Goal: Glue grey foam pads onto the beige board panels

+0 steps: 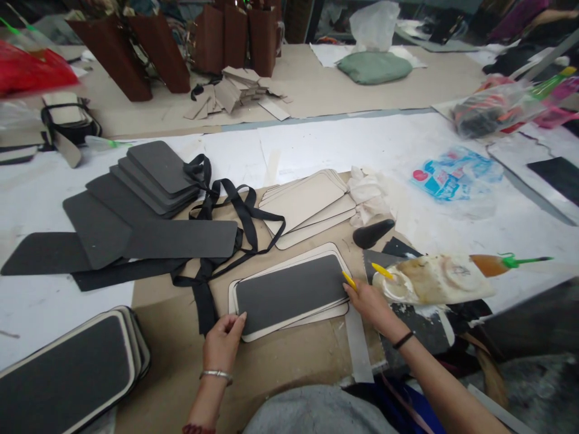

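Reaching forward, the left hand (225, 343) pinches a dark panel (292, 292) at one corner, the right hand (368, 303) gripping a yellow stick (348, 280).

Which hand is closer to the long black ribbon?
Left. The left hand is right beside the ribbon's lower end; the right hand is farther off, at the other end of the dark panel, with a yellow stick.

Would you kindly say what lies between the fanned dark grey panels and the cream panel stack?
The head view shows looped black strap between the dark grey panels and cream panel stack.
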Demonstrator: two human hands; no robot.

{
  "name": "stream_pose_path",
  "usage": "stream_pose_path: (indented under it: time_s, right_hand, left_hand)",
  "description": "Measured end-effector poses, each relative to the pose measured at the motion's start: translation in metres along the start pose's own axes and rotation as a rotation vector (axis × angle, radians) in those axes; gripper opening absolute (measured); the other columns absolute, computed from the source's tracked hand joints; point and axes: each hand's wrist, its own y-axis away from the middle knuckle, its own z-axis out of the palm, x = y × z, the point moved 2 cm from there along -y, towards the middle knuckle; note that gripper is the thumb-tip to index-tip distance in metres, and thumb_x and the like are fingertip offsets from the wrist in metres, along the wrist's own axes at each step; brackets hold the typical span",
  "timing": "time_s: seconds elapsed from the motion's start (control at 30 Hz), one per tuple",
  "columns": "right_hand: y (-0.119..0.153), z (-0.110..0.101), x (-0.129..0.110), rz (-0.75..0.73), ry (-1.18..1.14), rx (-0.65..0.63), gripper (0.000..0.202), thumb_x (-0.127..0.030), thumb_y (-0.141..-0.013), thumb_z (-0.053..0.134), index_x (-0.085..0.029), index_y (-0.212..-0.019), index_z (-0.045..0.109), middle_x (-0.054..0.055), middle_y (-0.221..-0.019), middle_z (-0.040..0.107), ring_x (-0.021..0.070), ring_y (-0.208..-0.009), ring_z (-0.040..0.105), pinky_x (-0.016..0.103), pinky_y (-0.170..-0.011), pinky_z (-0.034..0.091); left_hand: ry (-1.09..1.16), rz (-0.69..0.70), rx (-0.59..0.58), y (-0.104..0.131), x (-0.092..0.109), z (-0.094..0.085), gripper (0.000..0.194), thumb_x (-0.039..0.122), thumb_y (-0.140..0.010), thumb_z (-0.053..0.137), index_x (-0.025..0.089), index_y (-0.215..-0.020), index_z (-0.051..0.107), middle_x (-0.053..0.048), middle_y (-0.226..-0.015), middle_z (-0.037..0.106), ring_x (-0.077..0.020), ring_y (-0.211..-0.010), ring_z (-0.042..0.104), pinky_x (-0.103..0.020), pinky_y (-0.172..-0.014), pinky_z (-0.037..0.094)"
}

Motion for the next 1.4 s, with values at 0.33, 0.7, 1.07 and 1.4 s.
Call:
stream_pose_path:
  time_s: [0.33,0.7,1.07,1.4]
  right_hand:
    - [-0.012,0.006,0.012,0.0,-0.026,-0.018,0.031,-0.034,-0.089,0.033,-0.014,-0.083,0.056,0.011,-0.071,0.064,0.0208,-0.066,0.061,0.028,-0.06,0.039]
    - [-0.016,0.001,0.009,-0.027,-0.072,0.002,0.028,-0.037,-0.086,0.035,-0.019,-0.072,0.052,0.008,-0.063,0.062,0.0216,-0.063,0.061,0.029,-0.06,0.04]
    - [-0.014,-0.002,0.005,-0.035,-0.056,-0.013,0.034,-0.036,-0.09,0.033,-0.014,-0.084,0.058,0.01,-0.072,0.065,0.0185,-0.067,0.061,0.025,-0.059,0.037]
    - [-0.002,-0.012,-0.006,0.096,0.049,0.098,0.029,-0.041,-0.088,0.042,-0.016,-0.091,0.056,0.011,-0.079,0.066,0.0218,-0.075,0.063,0.026,-0.058,0.035]
  left_hand:
    - [-0.038,0.012,0.022,0.004,0.006,0.006,0.035,0.051,-0.067,0.053,0.019,-0.052,0.05,0.005,-0.048,0.043,-0.0103,-0.05,0.038,-0.022,-0.052,0.031]
    - [-0.051,-0.025,0.037,0.004,0.006,0.007,0.031,0.046,-0.064,0.053,0.019,-0.05,0.049,0.005,-0.047,0.043,-0.0099,-0.049,0.038,-0.022,-0.052,0.031]
    - [-0.051,-0.034,0.028,0.002,0.003,0.003,0.034,0.053,-0.057,0.055,0.019,-0.051,0.051,0.004,-0.046,0.049,-0.0123,-0.05,0.043,-0.025,-0.053,0.033]
    - [-0.089,0.021,0.177,0.001,-0.001,0.005,0.038,0.056,-0.051,0.057,0.02,-0.064,0.05,0.001,-0.056,0.053,-0.0172,-0.054,0.051,-0.031,-0.057,0.04]
